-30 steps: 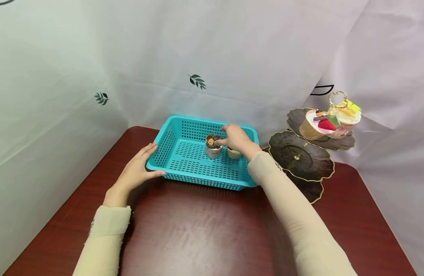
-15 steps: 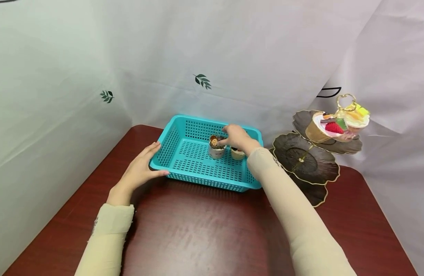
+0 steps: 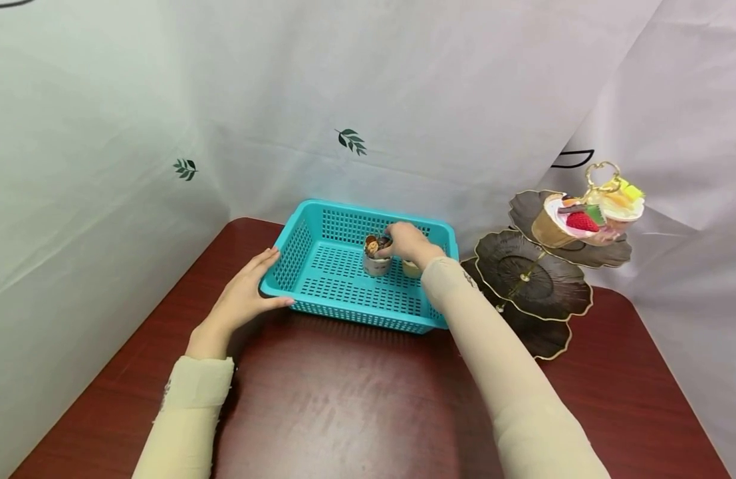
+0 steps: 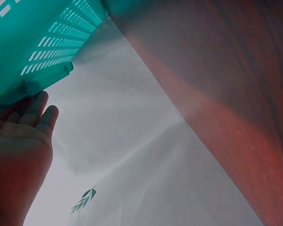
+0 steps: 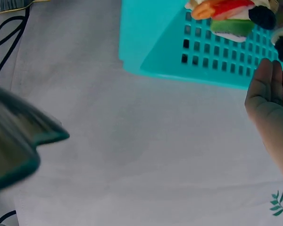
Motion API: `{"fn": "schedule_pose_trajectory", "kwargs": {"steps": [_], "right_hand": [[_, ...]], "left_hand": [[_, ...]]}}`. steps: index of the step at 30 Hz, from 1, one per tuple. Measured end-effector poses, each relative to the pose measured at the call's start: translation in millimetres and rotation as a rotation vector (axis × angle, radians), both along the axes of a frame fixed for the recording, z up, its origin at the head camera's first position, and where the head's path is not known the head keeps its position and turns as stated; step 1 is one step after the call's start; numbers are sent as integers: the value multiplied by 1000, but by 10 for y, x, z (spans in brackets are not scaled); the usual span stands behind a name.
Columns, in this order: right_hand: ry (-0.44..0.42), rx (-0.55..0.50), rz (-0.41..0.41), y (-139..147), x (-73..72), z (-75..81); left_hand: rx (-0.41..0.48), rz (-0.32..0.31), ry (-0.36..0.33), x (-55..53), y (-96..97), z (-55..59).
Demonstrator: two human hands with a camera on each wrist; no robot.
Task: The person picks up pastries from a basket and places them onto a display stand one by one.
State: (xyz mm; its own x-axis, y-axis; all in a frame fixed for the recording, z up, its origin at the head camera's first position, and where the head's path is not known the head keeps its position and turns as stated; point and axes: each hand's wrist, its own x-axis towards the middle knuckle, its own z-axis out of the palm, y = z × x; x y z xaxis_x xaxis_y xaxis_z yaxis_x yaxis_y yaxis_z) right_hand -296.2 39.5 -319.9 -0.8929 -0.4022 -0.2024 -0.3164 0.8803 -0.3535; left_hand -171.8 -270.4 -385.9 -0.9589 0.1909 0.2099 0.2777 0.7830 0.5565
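Note:
A turquoise plastic basket (image 3: 350, 314) sits at the back of the table. My left hand (image 3: 239, 297) rests at its left front corner, thumb and fingers extended; the left wrist view shows these fingers right at the basket's rim. Inside the basket, my right hand (image 3: 408, 243) holds the top of a pale dessert cup (image 3: 376, 266) with a brown chocolate-like topping, thumb on the near side. Beside it stands a cream-coloured dessert cup (image 3: 411, 269), partly hidden by this hand. Its fruit-like topping (image 5: 233, 12) in red, orange and green shows in the right wrist view.
To the right of the basket stands a dark tiered stand (image 3: 523, 289) with gold-edged, petal-shaped plates. Its top plate bears a tan dessert cup (image 3: 550, 229) and a yellow-topped dessert cup (image 3: 621, 207). White cloth (image 3: 433, 120) hangs behind the reddish-brown table (image 3: 344, 412).
My right hand has lowered onto the chocolate-topped cup, its fingers curling down around the top. The left hand has stayed at the basket's corner. The head view has shifted slightly.

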Motion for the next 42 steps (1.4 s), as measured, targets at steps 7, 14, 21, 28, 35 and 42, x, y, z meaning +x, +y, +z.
{"fn": "schedule_pose_trajectory", "kwargs": {"steps": [7, 14, 21, 28, 35, 42], "right_hand": [[12, 20, -11, 30, -31, -78], [29, 28, 13, 67, -103, -179], [35, 43, 26, 75, -142, -250], [58, 98, 25, 60, -179, -299], [54, 92, 31, 34, -223, -333], [47, 89, 24, 11, -216, -348]], "left_hand": [[-3, -2, -5, -4, 12, -4], [-2, -4, 5, -4, 24, 12], [-4, -2, 3, -5, 28, 6], [-6, -1, 5, 8, 33, 18], [-3, 4, 12, 7, 23, 27], [-9, 9, 6, 16, 11, -7]]}}
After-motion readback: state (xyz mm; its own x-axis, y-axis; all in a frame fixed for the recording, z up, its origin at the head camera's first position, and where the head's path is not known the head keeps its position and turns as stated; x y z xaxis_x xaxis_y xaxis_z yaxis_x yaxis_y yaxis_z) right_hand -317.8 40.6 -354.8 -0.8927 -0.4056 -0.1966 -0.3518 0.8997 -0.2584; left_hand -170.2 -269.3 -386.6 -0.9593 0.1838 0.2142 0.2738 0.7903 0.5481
